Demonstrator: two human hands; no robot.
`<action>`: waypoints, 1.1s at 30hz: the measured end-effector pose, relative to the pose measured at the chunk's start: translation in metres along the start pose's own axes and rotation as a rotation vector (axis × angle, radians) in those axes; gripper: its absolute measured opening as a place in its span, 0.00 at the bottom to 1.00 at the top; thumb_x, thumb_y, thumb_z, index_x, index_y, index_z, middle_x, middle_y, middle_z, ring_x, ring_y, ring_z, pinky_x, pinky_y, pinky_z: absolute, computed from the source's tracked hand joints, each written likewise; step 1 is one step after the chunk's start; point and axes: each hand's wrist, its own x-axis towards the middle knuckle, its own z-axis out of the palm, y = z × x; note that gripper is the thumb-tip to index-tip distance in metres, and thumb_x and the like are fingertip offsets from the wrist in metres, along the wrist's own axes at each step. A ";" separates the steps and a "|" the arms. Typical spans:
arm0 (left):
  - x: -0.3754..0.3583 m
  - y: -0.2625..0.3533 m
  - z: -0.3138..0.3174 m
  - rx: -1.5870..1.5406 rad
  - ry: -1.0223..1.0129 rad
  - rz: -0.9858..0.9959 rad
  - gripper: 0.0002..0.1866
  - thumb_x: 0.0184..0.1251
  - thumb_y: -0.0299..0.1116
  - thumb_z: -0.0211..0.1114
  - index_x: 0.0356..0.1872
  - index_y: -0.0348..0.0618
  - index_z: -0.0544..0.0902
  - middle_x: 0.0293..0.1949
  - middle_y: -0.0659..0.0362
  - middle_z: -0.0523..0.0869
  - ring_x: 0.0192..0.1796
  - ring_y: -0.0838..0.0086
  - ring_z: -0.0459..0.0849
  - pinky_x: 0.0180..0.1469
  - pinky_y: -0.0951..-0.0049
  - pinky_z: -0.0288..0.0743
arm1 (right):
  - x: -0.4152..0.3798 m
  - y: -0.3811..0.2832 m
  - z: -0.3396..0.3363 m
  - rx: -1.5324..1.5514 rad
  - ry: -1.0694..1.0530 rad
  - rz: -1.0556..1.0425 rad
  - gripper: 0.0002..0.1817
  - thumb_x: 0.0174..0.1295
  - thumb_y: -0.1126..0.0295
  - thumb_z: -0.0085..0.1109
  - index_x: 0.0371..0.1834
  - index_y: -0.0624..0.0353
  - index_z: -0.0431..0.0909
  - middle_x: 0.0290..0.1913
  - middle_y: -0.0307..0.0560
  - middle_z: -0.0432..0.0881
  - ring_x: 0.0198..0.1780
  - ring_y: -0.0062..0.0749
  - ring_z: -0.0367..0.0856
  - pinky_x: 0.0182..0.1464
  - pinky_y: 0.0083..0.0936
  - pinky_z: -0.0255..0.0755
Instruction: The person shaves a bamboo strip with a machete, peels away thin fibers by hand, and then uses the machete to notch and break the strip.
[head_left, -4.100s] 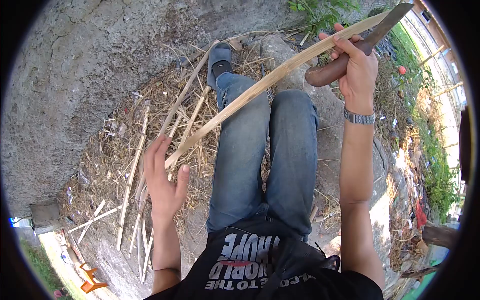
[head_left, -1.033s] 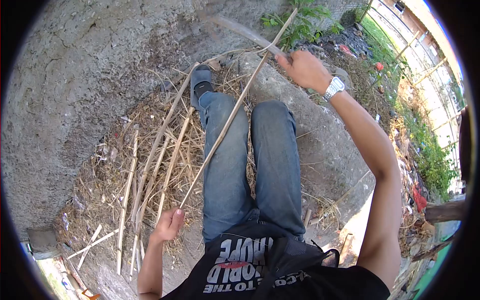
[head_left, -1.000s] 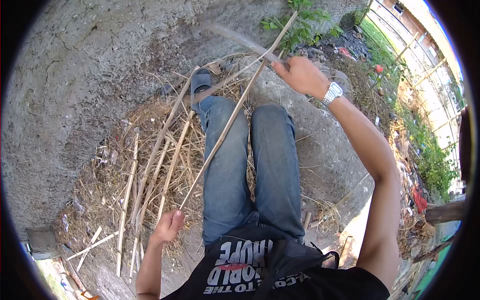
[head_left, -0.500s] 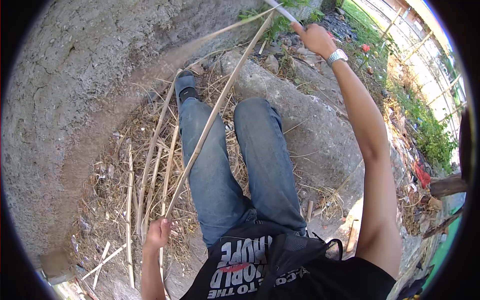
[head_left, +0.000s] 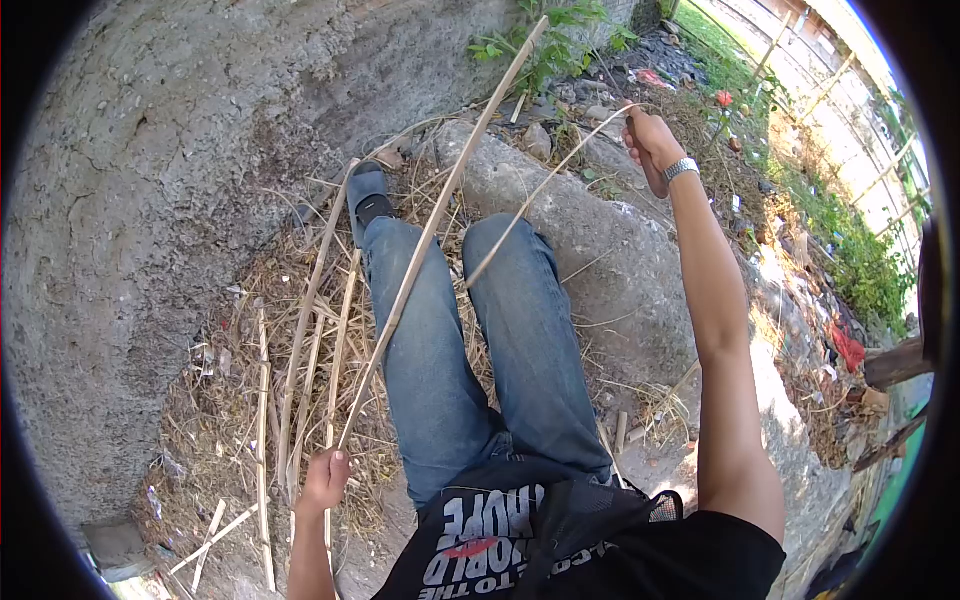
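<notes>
A long, pale bamboo strip [head_left: 425, 235] slants upward across my left trouser leg. My left hand [head_left: 325, 480] is closed round its lower end. Out at upper right, my right hand [head_left: 655, 150], with a metal watch on the wrist, is closed in a fist. A thinner, curved bamboo sliver [head_left: 545, 190] runs from the thumb side of that fist down to above my right knee. Whatever else the right fist holds is hidden; no blade shows now.
Several bamboo strips [head_left: 263, 430] lie on straw-littered ground at left. A rough concrete wall [head_left: 150, 250] rises at far left, and a big rock [head_left: 620, 270] stands right of my knees. Green plants [head_left: 550, 50] grow at the top.
My right hand has moved down and slightly right, with the sliver trailing below it. The whitish blade-like thing above that hand has gone from sight. My left hand has barely moved.
</notes>
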 end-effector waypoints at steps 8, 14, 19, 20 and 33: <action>-0.006 -0.005 0.012 -0.049 0.015 -0.024 0.27 0.89 0.47 0.47 0.27 0.39 0.72 0.18 0.65 0.70 0.23 0.80 0.67 0.25 0.69 0.62 | 0.073 -0.011 -0.035 1.400 -0.320 -0.176 0.36 0.76 0.33 0.39 0.36 0.61 0.72 0.23 0.37 0.72 0.20 0.27 0.70 0.25 0.26 0.70; -0.007 0.001 0.018 -0.064 0.028 -0.039 0.25 0.88 0.45 0.49 0.28 0.38 0.73 0.19 0.65 0.72 0.23 0.80 0.68 0.26 0.70 0.64 | 0.121 0.030 -0.042 1.744 0.687 0.201 0.34 0.73 0.36 0.34 0.54 0.51 0.81 0.52 0.42 0.85 0.51 0.40 0.85 0.52 0.49 0.78; -0.005 0.000 0.023 -0.099 0.045 -0.011 0.24 0.88 0.44 0.49 0.29 0.38 0.74 0.19 0.65 0.73 0.23 0.81 0.68 0.26 0.71 0.64 | 0.047 0.112 -0.009 1.329 0.394 0.161 0.29 0.73 0.47 0.52 0.61 0.61 0.79 0.60 0.53 0.86 0.57 0.47 0.86 0.60 0.44 0.80; -0.005 -0.004 0.022 -0.090 0.043 -0.020 0.24 0.88 0.44 0.50 0.30 0.38 0.74 0.19 0.65 0.73 0.23 0.81 0.68 0.26 0.70 0.64 | 0.057 0.139 -0.016 1.320 0.387 0.160 0.29 0.73 0.47 0.52 0.61 0.61 0.79 0.60 0.53 0.86 0.57 0.47 0.86 0.60 0.44 0.80; 0.016 0.035 0.047 -0.525 0.003 -0.163 0.14 0.84 0.36 0.62 0.35 0.43 0.74 0.22 0.69 0.71 0.22 0.86 0.67 0.24 0.78 0.59 | -0.173 0.048 0.099 0.781 -0.284 -0.087 0.27 0.84 0.43 0.44 0.55 0.61 0.72 0.31 0.36 0.73 0.28 0.21 0.73 0.28 0.22 0.69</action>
